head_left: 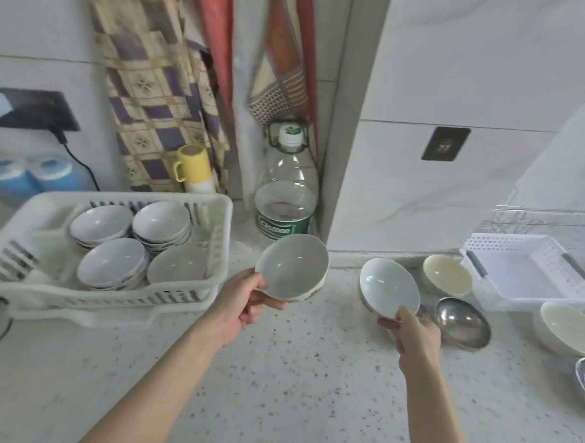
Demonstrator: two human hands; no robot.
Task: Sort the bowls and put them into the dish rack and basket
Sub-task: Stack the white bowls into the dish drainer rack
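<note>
Holding a pale bowl (292, 267) tilted in my left hand (242, 303), thumb on its near rim and fingers curled under, I have the white dish rack (213, 285) just to that hand's left, four stacks of bowls already inside. My right hand (414, 332) pinches a second pale bowl (389, 289) by its near edge, with the white basket (477, 292) further right. Below both hands lies a speckled counter (309, 391); beyond them stand a water bottle (288, 187) and tiled wall.

both arms extended; left hand (246, 302), right hand (414, 332) fingers pinching.
</note>
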